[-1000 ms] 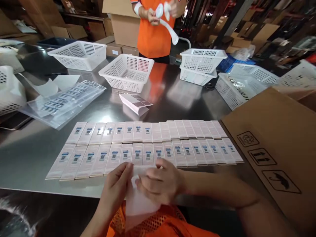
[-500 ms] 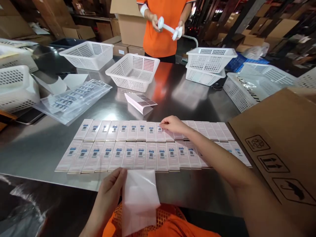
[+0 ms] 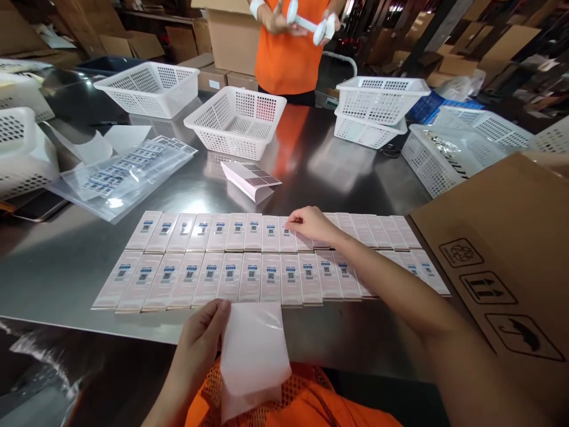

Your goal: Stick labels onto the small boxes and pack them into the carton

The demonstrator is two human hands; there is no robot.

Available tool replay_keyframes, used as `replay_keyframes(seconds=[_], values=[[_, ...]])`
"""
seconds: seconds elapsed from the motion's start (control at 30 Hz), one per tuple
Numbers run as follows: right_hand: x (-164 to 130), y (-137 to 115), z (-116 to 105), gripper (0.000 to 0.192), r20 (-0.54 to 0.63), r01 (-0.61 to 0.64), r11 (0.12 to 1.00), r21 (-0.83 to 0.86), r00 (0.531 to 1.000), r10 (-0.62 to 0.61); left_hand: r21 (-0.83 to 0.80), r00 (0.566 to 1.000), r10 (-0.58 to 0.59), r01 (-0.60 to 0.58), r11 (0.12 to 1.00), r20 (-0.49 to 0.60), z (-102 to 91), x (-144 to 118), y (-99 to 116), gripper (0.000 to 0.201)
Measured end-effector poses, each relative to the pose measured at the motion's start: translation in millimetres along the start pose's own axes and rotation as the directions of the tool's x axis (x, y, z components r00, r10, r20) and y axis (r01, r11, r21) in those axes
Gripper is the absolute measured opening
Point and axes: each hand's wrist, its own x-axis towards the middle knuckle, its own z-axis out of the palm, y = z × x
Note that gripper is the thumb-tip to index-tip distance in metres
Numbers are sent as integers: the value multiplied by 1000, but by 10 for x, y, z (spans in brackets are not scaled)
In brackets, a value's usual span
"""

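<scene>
Between the thumb and fingers of my left hand (image 3: 203, 332), a white, translucent-looking sheet (image 3: 254, 347) hangs over the table's front edge. My right hand (image 3: 312, 224) is closed, its fingertips at a small QR-code sticker (image 3: 286, 230) on a box in the far row. Two rows of slim, pale pink boxes lie side by side: the far row (image 3: 237, 242) and the near row (image 3: 250, 292). Stickers with a blue band and QR code show on the near boxes and the left part of the far row. My right forearm hides some boxes on the right.
White perforated baskets (image 3: 240, 151) stand along the back and sides of the metal table (image 3: 324, 190). A folded sheet (image 3: 251, 181) and a plastic sleeve of stickers (image 3: 128, 172) lie behind the boxes. A cardboard carton (image 3: 502, 255) borders the right. Opposite, a person in orange (image 3: 284, 62) holds a white dumbbell-shaped object (image 3: 306, 24).
The view has shifted slightly. My right fingers stay at the same sticker, now covering more of its left side. The sheet in my left hand has swung a little. The other person's hands have moved up.
</scene>
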Motion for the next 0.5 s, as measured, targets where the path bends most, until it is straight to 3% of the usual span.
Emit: replay_keyframes(seconds=[0.13, 0.17, 0.27, 0.33, 0.4, 0.5], values=[[-113, -29, 69, 11, -123, 6, 1000, -25, 992, -9, -11, 1000, -3, 3, 1000, 9, 0, 0, -29, 49], [-131, -33, 86, 21, -175, 2, 999, -36, 985, -8, -7, 1000, 1, -1, 1000, 12, 5, 0, -36, 49], [-120, -23, 112, 94, -340, -16, 1000, -6, 940, 13, 12, 1000, 14, -15, 1000, 27, 32, -8, -41, 50], [-75, 24, 71, 120, -414, -57, 992, 111, 905, 98, 28, 999, 30, -31, 999, 40, 33, -29, -30, 50], [-54, 137, -62, 107, -451, -132, 961, 241, 862, 232, 49, 998, 45, -47, 998, 37, -19, -69, -19, 49], [-183, 469, -462, 73, -535, -239, 924, 298, 760, 369, 78, 998, 57, -54, 995, -29, -237, -147, -46, 42]])
